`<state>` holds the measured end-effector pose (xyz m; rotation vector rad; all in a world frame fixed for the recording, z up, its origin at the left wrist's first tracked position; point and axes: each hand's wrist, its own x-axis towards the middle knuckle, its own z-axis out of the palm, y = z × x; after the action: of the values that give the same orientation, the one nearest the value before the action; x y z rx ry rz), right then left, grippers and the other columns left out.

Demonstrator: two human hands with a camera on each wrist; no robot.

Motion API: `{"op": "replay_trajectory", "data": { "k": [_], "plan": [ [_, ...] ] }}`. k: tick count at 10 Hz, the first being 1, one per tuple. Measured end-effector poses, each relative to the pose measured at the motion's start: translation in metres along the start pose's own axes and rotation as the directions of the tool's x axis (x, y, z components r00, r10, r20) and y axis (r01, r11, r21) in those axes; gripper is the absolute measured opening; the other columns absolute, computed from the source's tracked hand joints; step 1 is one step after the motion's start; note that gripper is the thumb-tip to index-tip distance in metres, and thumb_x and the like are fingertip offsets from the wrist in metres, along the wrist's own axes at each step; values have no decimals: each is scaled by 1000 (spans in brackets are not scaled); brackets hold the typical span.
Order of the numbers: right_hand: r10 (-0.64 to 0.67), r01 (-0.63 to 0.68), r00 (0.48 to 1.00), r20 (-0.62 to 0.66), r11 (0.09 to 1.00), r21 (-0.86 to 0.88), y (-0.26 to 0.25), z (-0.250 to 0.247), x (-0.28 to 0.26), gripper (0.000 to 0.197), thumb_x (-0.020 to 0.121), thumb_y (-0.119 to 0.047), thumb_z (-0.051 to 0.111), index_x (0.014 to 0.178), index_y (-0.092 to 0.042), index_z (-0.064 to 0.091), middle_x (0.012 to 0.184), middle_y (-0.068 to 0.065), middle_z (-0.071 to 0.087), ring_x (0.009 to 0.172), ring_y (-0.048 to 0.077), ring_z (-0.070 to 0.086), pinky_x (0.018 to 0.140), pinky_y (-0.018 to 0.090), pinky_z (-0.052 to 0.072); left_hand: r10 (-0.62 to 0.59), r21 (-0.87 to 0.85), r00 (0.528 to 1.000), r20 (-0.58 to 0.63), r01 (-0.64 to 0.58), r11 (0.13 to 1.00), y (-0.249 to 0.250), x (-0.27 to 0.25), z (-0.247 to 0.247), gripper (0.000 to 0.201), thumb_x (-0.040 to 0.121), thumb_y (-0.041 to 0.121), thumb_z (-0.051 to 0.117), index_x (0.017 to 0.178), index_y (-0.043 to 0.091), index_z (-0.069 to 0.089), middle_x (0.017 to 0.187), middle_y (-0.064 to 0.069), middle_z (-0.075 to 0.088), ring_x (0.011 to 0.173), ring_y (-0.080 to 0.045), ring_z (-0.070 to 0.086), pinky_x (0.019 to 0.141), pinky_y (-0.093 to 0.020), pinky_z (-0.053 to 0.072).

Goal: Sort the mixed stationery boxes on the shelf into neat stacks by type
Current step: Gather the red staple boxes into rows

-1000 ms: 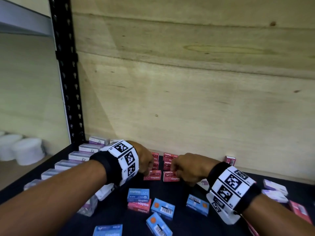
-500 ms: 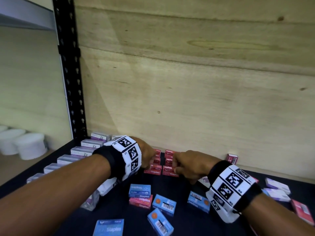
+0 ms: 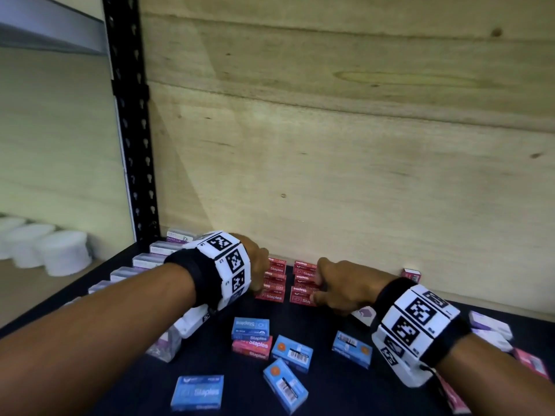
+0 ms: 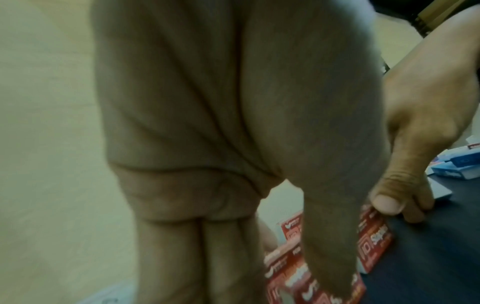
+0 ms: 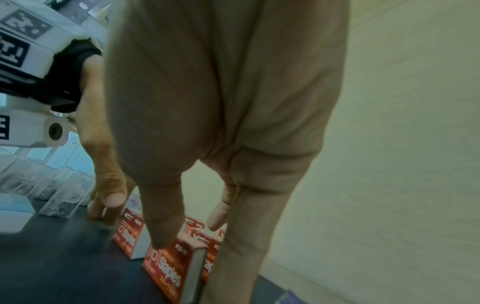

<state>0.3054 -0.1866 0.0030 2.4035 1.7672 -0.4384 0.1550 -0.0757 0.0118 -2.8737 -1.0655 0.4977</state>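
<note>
Red boxes [image 3: 288,283] are squared up between both hands [image 3: 339,286], fingers straight and pressing (even pressure is advised).

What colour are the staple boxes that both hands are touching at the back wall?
Red staple boxes with white lettering, clearest in the right wrist view.

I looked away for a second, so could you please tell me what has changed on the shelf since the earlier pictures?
Very little. The left hand and right hand stay pressed against the two rows of red staple boxes by the back wall, squaring them up; the rows look slightly tidier. Nothing was picked up or released. The loose blue staple boxes in front lie as before.
</note>
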Motion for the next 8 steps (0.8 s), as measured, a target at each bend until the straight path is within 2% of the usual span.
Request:
{"op": "replay_trajectory", "data": {
  "k": [1,2,3,4,5,6,8],
  "plan": [
    [-52,51,998,-46,999,-10,-2,-5,-11,32,95,-43,60,112,-20,45,100,-2,57,87,15,54,69,28,41,-36,26,999,17,36,999,-10,-11,-6,36,88,29,67,121,18,58,94,3,56,82,-12,55,71,-28,50],
    [-138,137,990,17,989,55,-11,-7,-24,28,92,-44,64,107,-20,60,89,-10,58,80,8,53,67,23,40,36,-203,997,61,-23,979,-12,-25,-10,21,82,32,74,99,28,63,90,8,65,77,-7,61,78,-26,55],
    [-184,175,971,150,982,69,-23,-1,-34,35,88,-47,69,109,-19,69,86,-14,62,76,3,54,68,20,43,109,-256,951,289,-33,966,-7,-27,-9,29,79,33,77,103,21,66,68,13,64,61,-1,59,61,-19,53],
    [-189,175,960,208,981,86,-30,8,-38,37,83,-47,74,108,-20,71,82,-16,63,74,1,54,71,22,45,106,-184,933,344,-43,982,4,-32,-6,48,76,34,81,116,15,64,76,8,62,71,-9,57,69,-25,49],
    [-175,164,959,223,984,66,-36,15,-41,42,80,-47,77,112,-21,69,88,-14,64,81,5,57,80,27,49,115,-120,951,289,-83,989,9,-32,2,48,75,30,82,117,15,63,89,7,62,84,-12,58,81,-31,51],
    [-161,155,967,196,987,46,-38,19,-43,41,80,-42,78,113,-19,67,95,-9,65,87,12,59,83,29,50,112,-89,955,276,-91,992,8,-35,4,44,77,29,80,115,11,66,97,3,63,90,-14,58,85,-33,50],
    [-127,130,989,76,991,-28,-27,12,-55,37,81,-43,76,109,-19,67,98,-5,67,86,14,59,77,31,51,150,-170,975,165,-122,978,14,-46,-2,38,74,37,80,105,18,68,97,2,70,87,-15,63,89,-38,54]
  ]
}}
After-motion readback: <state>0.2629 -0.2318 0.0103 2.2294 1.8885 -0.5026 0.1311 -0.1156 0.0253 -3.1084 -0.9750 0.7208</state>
